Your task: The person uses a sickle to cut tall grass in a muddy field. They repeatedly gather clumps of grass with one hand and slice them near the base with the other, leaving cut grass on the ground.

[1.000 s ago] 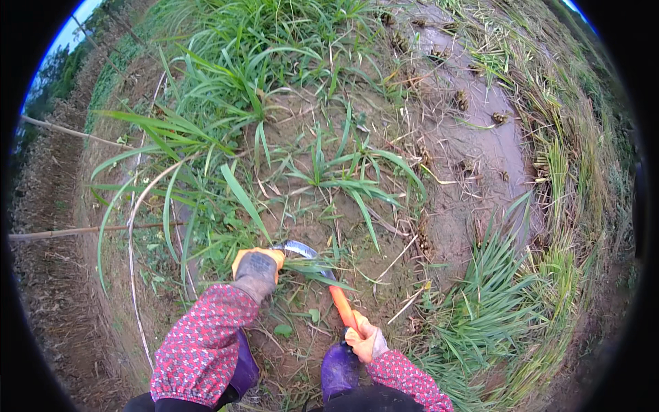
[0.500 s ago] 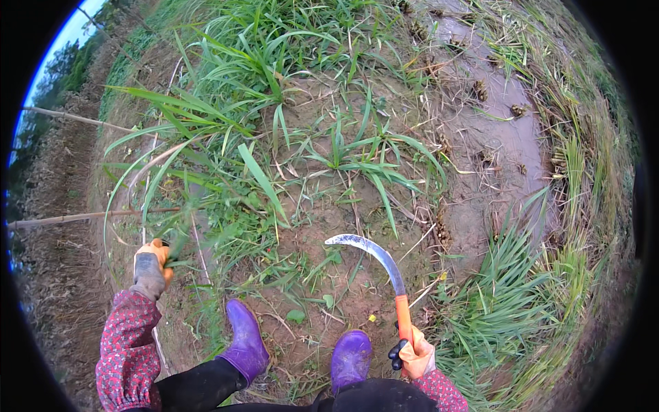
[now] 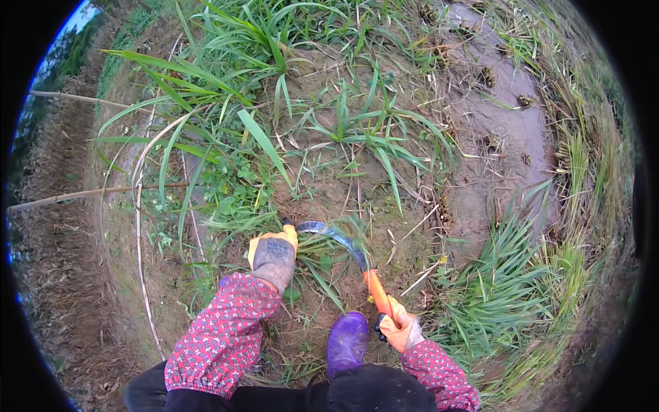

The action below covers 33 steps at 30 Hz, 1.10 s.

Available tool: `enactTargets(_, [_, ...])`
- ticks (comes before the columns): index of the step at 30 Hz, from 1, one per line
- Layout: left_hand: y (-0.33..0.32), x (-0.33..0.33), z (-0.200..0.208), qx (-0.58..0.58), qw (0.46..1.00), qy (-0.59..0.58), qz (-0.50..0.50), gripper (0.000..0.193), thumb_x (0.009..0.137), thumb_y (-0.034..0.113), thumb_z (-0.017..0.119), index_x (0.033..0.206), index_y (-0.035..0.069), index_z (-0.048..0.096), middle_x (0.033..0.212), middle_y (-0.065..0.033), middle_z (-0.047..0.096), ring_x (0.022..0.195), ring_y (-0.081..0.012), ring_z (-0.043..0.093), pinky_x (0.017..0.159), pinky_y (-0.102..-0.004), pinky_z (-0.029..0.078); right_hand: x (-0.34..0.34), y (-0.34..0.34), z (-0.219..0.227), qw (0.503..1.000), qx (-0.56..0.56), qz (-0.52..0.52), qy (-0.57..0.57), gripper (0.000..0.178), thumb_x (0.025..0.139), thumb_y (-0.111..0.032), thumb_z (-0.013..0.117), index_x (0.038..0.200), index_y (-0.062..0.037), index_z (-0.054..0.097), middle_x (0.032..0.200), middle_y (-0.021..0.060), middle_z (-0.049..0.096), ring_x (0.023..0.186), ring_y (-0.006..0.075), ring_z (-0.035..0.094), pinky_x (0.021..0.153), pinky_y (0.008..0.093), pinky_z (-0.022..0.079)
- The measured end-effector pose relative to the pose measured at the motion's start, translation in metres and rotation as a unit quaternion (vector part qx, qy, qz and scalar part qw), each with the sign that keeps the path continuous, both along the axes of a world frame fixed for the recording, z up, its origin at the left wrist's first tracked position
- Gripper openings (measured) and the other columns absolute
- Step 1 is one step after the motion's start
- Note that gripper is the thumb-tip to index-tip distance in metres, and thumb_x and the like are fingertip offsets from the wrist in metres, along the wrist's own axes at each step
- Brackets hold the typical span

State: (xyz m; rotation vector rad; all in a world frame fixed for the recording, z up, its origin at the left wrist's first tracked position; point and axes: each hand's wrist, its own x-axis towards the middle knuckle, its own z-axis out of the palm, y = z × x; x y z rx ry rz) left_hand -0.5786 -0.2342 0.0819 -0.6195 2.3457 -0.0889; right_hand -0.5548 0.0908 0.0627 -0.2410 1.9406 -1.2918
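From where I stand, the big change is on the left: the left grip (image 3: 274,250) was swung far out to the side half a second ago, and now it is back in front of the body, low over the soil. It is curled tight about some grass (image 3: 321,276), the blades poking out on its right. The sickle (image 3: 336,237) has come in too: where its curve lay bare over open soil, its tip is now just beside the left grip, with grass under and about the blade. Whether the edge is biting or only resting there I cannot tell.

The right grip (image 3: 401,326) has barely shifted, nudged a little forward, and is closed firmly round the orange handle (image 3: 378,292). To my eye, this brings both hands back onto one spot, steel and stems together, with the left fingers very near the point.

The left boot is now mostly hidden behind the left sleeve (image 3: 218,336), while the right boot (image 3: 347,342) stays planted below the sickle. Off to the right, the heap (image 3: 498,299) lies as it did, beside the muddy strip (image 3: 508,130).
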Motion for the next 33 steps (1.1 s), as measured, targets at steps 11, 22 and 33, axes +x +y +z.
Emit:
enactTargets(11, [-0.061, 0.044, 0.014, 0.148, 0.949, 0.237, 0.144, 0.017, 0.074, 0.014, 0.063, 0.09, 0.006, 0.06, 0.077, -0.0126, 0.063, 0.074, -0.026, 0.063, 0.065, -0.0381, 0.048, 0.053, 0.055, 0.015, 0.998, 0.023, -0.051, -0.033, 0.053, 0.083, -0.009, 0.062, 0.132, -0.004, 0.043, 0.092, 0.0011, 0.058, 0.075, 0.0074, 0.052, 0.068, 0.0242, 0.046])
enactTargets(22, [-0.123, 0.037, 0.024, 0.232, 0.834, 0.458, 0.202, 0.016, 0.078, -0.003, 0.054, 0.092, 0.003, 0.06, 0.069, -0.0041, 0.06, 0.059, -0.0167, 0.055, 0.054, -0.0328, 0.043, -0.018, -0.062, 0.003, 0.973, -0.006, -0.207, -0.099, 0.051, 0.086, -0.007, 0.057, 0.134, -0.003, 0.041, 0.094, 0.002, 0.057, 0.079, 0.0087, 0.051, 0.069, 0.0239, 0.046])
enactTargets(33, [-0.05, -0.087, -0.012, -0.01, 0.981, -0.045, -0.19, 0.026, 0.087, 0.017, 0.049, 0.113, 0.013, 0.052, 0.085, -0.0042, 0.068, 0.08, -0.0247, 0.067, 0.068, -0.0385, 0.051, -0.008, -0.056, 0.013, 0.981, -0.051, -0.161, -0.1, 0.048, 0.087, -0.01, 0.055, 0.134, -0.0058, 0.042, 0.092, -0.0013, 0.055, 0.071, 0.0052, 0.05, 0.061, 0.0211, 0.044])
